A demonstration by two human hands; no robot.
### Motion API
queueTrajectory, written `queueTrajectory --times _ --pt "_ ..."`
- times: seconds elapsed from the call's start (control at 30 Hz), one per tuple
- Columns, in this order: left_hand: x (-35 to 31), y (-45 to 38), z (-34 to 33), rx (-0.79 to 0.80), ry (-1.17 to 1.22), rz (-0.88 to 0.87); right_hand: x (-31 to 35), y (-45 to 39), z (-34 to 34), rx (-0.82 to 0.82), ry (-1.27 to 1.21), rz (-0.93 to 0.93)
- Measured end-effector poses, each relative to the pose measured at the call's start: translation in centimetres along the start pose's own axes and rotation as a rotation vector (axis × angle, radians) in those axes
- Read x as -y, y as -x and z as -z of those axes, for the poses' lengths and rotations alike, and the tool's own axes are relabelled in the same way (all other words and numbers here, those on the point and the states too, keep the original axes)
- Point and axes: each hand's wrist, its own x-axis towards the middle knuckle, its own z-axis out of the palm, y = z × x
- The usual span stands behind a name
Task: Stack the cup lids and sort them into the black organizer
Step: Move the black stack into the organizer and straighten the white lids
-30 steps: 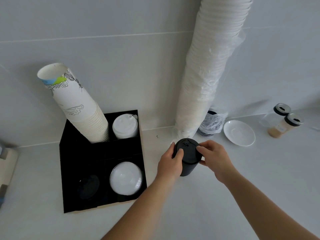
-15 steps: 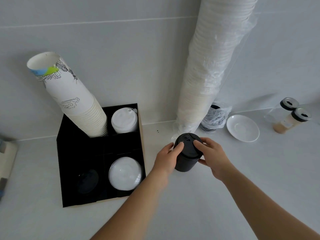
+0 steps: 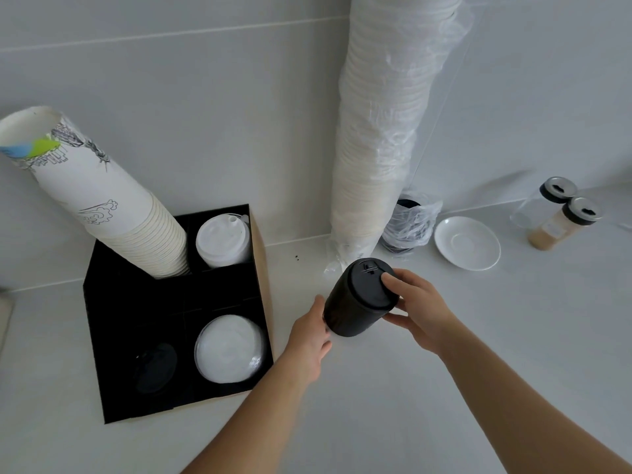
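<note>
A stack of black cup lids is tilted to the right just above the white counter, right of the black organizer. My left hand grips its lower left side. My right hand clasps its top right rim, thumb on the top lid. In the organizer, white lids fill the back right compartment and clear lids the front right. Black lids lie low in the front left. A leaning stack of paper cups stands in the back left.
A tall column of white lids in a plastic sleeve leans on the wall behind the hands. Bagged black lids, a white saucer and two jars sit to the right.
Both hands have lifted and tilted the black lid stack toward the right. My left hand slid down to its lower side. The view has shifted slightly downward.
</note>
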Motion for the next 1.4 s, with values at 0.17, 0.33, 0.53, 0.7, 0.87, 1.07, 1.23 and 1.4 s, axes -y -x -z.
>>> queueTrajectory --times 0.17,0.33,0.53,0.7,0.87,1.07,1.23,1.4 --pt "-0.5 0.7 -0.9 0.021 -0.008 -0.004 -0.2 0.1 -0.1 0.033 -0.040 -0.027" --pt "-0.2 1.7 -0.8 0.038 0.024 0.002 -0.3 1.3 0.0 0.039 -0.030 -0.010" --pt "0.4 3.7 0.2 0.020 0.096 -0.016 0.3 3.7 -1.1 0.048 0.002 0.026" --pt "0.8 6.7 1.5 0.042 0.148 -0.051 1.3 6.9 -2.4 0.058 0.062 0.090" --pt "1.5 9.0 3.1 0.083 0.213 -0.093 1.9 9.8 -3.5 0.066 0.091 0.133" --pt "2.0 11.8 5.4 0.114 0.300 -0.155 2.5 12.8 -5.5 0.099 0.129 0.212" --pt "2.1 13.6 8.2 0.106 0.371 -0.200 2.6 14.2 -8.0 0.148 0.160 0.256" --pt "2.5 15.1 12.2 0.054 0.450 -0.232 2.2 14.8 -12.3 0.218 0.208 0.261"
